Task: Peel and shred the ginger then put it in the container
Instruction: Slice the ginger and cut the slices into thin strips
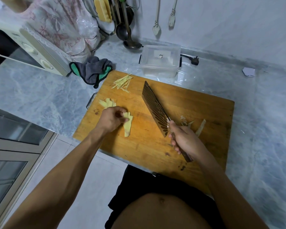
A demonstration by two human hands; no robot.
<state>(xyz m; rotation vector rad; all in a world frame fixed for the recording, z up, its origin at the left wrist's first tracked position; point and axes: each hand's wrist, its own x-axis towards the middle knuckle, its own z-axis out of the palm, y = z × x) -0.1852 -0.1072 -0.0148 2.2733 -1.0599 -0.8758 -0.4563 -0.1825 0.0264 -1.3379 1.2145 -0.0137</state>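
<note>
Marble counter is carrying a cutting board (180,146), where the right hand (185,139) is gripping the knife (155,108) handle, the left hand (112,118) is pinching ginger slices (128,125), shreds (122,83) are lying farther back, and the container (160,61) is sitting beyond the board.

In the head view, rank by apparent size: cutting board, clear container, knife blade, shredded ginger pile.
1. cutting board
2. clear container
3. knife blade, close to the container, unsure
4. shredded ginger pile

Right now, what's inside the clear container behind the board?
The clear container looks nearly bare: only a small dark speck shows at its middle, too small to identify. No ginger shreds inside; they lie on the cutting board.
</note>
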